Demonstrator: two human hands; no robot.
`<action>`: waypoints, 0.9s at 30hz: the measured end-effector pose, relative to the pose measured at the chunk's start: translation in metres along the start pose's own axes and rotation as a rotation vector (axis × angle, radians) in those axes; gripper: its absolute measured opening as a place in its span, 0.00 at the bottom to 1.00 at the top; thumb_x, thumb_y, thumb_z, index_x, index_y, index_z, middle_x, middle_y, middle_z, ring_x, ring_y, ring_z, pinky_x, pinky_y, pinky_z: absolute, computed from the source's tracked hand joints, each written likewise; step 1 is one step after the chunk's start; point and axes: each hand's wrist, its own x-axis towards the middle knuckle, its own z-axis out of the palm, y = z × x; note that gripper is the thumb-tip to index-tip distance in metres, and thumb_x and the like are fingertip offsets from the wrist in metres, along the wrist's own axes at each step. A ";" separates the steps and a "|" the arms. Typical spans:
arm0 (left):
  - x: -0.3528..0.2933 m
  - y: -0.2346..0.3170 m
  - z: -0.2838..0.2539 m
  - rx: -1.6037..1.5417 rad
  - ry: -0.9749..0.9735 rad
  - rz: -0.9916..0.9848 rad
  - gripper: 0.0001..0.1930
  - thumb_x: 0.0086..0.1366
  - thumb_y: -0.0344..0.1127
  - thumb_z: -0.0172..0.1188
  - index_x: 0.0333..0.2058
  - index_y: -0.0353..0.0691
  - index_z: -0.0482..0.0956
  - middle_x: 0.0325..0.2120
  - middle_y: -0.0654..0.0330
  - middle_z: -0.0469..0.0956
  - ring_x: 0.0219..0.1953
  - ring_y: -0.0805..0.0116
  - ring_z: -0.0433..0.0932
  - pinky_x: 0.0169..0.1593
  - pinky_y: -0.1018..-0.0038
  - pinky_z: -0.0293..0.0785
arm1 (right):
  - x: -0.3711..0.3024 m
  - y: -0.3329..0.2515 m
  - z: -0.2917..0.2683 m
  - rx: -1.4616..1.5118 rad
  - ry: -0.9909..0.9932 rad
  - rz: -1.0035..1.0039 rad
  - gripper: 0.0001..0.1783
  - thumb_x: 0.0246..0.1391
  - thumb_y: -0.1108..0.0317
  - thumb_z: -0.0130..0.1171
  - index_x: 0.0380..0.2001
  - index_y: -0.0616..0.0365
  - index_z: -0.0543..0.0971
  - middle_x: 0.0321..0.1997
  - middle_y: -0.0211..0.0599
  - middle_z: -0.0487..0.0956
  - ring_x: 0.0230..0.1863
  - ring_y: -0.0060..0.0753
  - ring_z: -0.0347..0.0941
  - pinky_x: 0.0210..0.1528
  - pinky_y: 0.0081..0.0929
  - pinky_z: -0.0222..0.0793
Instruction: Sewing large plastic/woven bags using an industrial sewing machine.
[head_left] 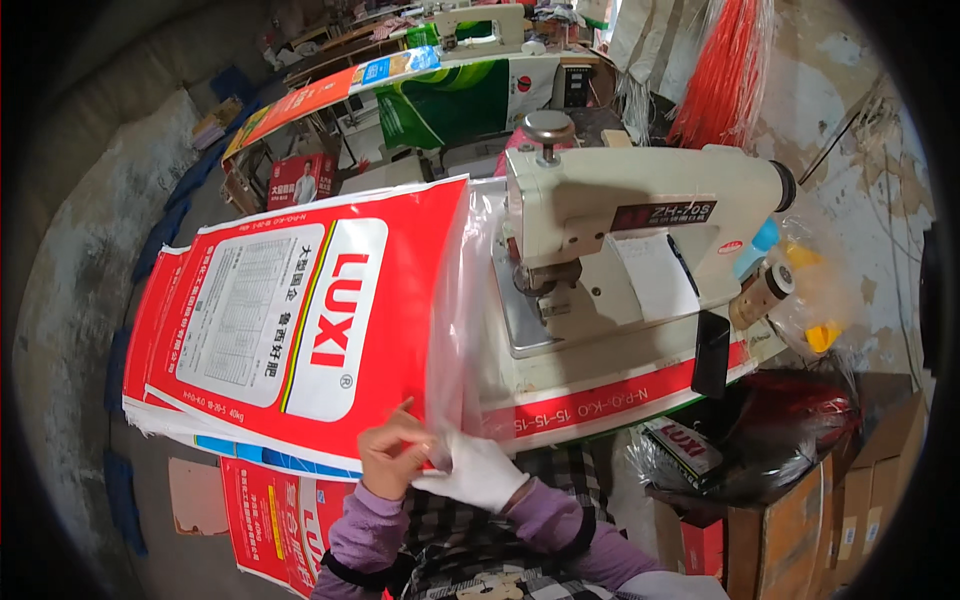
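A red and white printed sack (395, 330) lies flat on top of a stack, left of a cream sewing machine (650, 185). Clear plastic film (465, 330) sticks out of its right-hand edge, reaching toward the machine's base. At the sack's near right corner my two hands meet. My bare left hand (390, 455) is closed in a pinch on the film's near end. My right hand (475, 472), in a white glove, closes on the same film from the right. The fingertips overlap, so the exact grip is partly hidden.
A black phone (711, 355) leans at the machine table's front edge. A thread cone (768, 293) stands behind it. At lower right is a cardboard box (790, 530) with dark plastic. Red strands (722, 80) hang by the wall. More sacks (265, 520) lie below left.
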 end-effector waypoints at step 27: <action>0.005 -0.002 -0.026 0.474 -0.080 -0.405 0.10 0.62 0.34 0.63 0.30 0.30 0.80 0.16 0.63 0.77 0.19 0.79 0.72 0.23 0.77 0.67 | 0.000 0.006 0.041 -0.084 -0.039 -0.798 0.05 0.45 0.71 0.59 0.29 0.55 0.75 0.44 0.35 0.78 0.54 0.42 0.70 0.57 0.39 0.64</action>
